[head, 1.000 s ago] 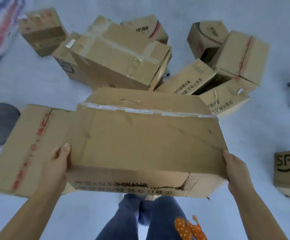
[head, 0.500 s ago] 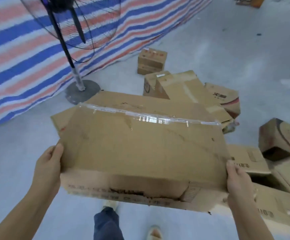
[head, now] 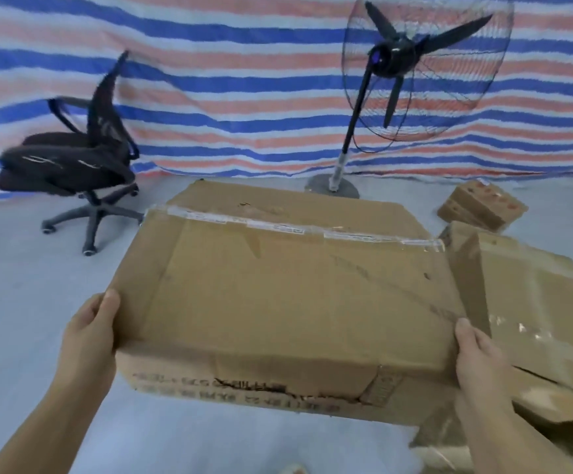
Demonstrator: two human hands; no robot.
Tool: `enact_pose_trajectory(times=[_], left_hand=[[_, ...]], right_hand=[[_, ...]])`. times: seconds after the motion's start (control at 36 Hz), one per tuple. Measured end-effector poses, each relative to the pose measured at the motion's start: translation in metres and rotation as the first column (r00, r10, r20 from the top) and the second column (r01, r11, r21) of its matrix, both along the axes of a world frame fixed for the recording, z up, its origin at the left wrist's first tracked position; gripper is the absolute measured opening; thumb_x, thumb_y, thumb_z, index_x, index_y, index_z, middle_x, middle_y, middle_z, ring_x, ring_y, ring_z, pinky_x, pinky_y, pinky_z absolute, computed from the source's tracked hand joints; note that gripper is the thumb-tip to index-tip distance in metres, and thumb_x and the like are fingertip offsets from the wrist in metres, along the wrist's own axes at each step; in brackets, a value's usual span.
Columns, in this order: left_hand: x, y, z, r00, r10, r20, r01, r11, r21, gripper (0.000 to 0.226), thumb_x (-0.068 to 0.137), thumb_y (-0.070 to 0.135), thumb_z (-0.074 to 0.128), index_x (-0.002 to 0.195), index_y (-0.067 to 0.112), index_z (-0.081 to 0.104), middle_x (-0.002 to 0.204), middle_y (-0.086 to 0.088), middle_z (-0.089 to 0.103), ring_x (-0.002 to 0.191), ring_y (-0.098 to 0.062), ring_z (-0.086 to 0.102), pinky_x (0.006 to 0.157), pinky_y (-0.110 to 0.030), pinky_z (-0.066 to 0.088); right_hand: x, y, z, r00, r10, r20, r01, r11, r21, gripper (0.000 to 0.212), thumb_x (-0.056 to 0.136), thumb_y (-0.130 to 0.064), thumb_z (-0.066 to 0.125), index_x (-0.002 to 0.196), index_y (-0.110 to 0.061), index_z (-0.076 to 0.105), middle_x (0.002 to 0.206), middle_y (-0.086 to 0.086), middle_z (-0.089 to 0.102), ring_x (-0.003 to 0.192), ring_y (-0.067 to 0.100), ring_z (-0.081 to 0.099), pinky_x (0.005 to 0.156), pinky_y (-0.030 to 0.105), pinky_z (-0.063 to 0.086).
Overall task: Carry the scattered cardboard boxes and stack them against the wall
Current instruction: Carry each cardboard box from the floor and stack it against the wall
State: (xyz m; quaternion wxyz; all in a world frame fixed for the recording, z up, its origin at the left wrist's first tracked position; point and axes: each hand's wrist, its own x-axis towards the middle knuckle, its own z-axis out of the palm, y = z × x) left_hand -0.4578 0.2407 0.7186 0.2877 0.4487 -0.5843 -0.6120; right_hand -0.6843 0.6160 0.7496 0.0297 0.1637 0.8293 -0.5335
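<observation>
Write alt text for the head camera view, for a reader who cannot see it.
A person's left hand and right hand grip the two ends of a large, worn, taped cardboard box, carried above a grey floor. Ahead hangs a blue, red and white striped tarp, with a black office chair at left and a standing fan at right. More boxes lie at right.

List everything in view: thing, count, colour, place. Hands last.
carried box: one, brown, taped seam, centre, held at both ends
other boxes: at least two, brown, floor at right; small one behind
office chair: one, black, left, by the tarp
standing fan: one, black, right of centre, by the tarp
striped tarp: one, blue, red and white, background
floor: grey
left hand: grips box's left end
right hand: grips box's right end
</observation>
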Motion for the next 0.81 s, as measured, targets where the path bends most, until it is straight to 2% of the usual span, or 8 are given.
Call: enact_pose_trajectory(times=[0.08, 0.17, 0.31, 0.39, 0.53, 0.61, 0.69, 0.81], left_hand=[[0.056, -0.005, 0.003, 0.995, 0.1, 0.003, -0.1, 0.995, -0.012, 0.035, 0.076, 0.057, 0.053, 0.073, 0.024, 0.063, 0.071, 0.009, 0.059, 0.076, -0.017, 0.05, 0.07, -0.038, 0.036], [0.122, -0.007, 0.005, 0.976, 0.218, 0.017, -0.218, 0.976, -0.025, 0.03, 0.084, 0.053, 0.049, 0.075, 0.029, 0.066, 0.071, 0.015, 0.063, 0.076, -0.014, 0.054, 0.07, -0.036, 0.039], [0.25, -0.007, 0.011, 0.907, 0.421, 0.014, -0.42, 0.907, -0.03, 0.028, 0.094, 0.041, 0.047, 0.077, 0.03, 0.068, 0.075, 0.013, 0.064, 0.076, -0.014, 0.055, 0.067, -0.032, 0.039], [0.317, -0.009, 0.016, 0.851, 0.524, 0.02, -0.524, 0.852, -0.011, 0.031, 0.096, 0.036, 0.047, 0.073, 0.033, 0.068, 0.08, 0.009, 0.064, 0.077, -0.014, 0.056, 0.069, -0.033, 0.04], [0.454, -0.002, 0.029, 0.694, 0.72, 0.032, -0.719, 0.694, -0.035, 0.024, 0.095, 0.04, 0.048, 0.086, 0.033, 0.069, 0.083, 0.014, 0.069, 0.075, -0.006, 0.062, 0.068, -0.03, 0.045], [0.528, 0.006, 0.034, 0.583, 0.812, 0.031, -0.81, 0.584, -0.051, 0.025, 0.094, 0.039, 0.05, 0.08, 0.031, 0.069, 0.071, 0.018, 0.067, 0.067, -0.004, 0.059, 0.063, -0.03, 0.042], [0.586, 0.017, 0.036, 0.473, 0.881, 0.0, -0.88, 0.473, -0.035, 0.024, 0.091, 0.041, 0.052, 0.078, 0.033, 0.07, 0.07, 0.018, 0.067, 0.069, -0.008, 0.059, 0.064, -0.031, 0.043], [0.641, 0.028, 0.035, 0.333, 0.943, -0.021, -0.943, 0.332, -0.031, 0.024, 0.091, 0.042, 0.052, 0.078, 0.033, 0.07, 0.071, 0.018, 0.067, 0.065, -0.002, 0.06, 0.064, -0.031, 0.042]], right_hand=[[0.017, -0.034, 0.0, 0.994, 0.106, 0.03, -0.106, 0.994, -0.012, 0.032, 0.097, -0.046, 0.045, 0.087, -0.021, 0.062, 0.083, -0.011, 0.059, 0.089, 0.026, 0.057, 0.088, 0.044, 0.046], [0.045, -0.075, 0.003, 0.974, 0.226, 0.025, -0.226, 0.974, -0.005, 0.042, 0.098, -0.043, 0.045, 0.079, -0.01, 0.061, 0.085, 0.007, 0.064, 0.084, 0.034, 0.059, 0.089, 0.05, 0.048], [0.119, -0.153, 0.006, 0.905, 0.425, 0.015, -0.424, 0.905, -0.039, 0.035, 0.098, -0.041, 0.045, 0.095, -0.011, 0.062, 0.092, 0.014, 0.062, 0.087, 0.031, 0.058, 0.085, 0.041, 0.046], [0.171, -0.193, 0.005, 0.864, 0.502, 0.041, -0.499, 0.863, -0.078, 0.048, 0.099, -0.037, 0.045, 0.099, 0.01, 0.051, 0.115, 0.036, 0.052, 0.104, 0.049, 0.052, 0.093, 0.053, 0.044], [0.278, -0.27, -0.007, 0.725, 0.686, 0.065, -0.683, 0.728, -0.059, 0.055, 0.1, -0.037, 0.043, 0.11, 0.016, 0.045, 0.121, 0.038, 0.046, 0.106, 0.051, 0.05, 0.093, 0.062, 0.041], [0.338, -0.314, -0.012, 0.641, 0.765, 0.061, -0.757, 0.643, -0.111, 0.053, 0.1, -0.034, 0.045, 0.108, 0.018, 0.043, 0.111, 0.037, 0.054, 0.086, 0.041, 0.061, 0.08, 0.046, 0.05], [0.389, -0.355, -0.016, 0.541, 0.84, 0.043, -0.832, 0.542, -0.113, 0.051, 0.099, -0.036, 0.046, 0.101, 0.015, 0.048, 0.08, 0.026, 0.059, 0.058, 0.014, 0.054, 0.059, 0.028, 0.039], [0.455, -0.41, -0.005, 0.408, 0.912, 0.032, -0.898, 0.408, -0.166, 0.047, 0.099, -0.036, 0.046, 0.091, 0.01, 0.052, 0.109, 0.034, 0.058, 0.1, 0.05, 0.055, 0.091, 0.052, 0.046]])
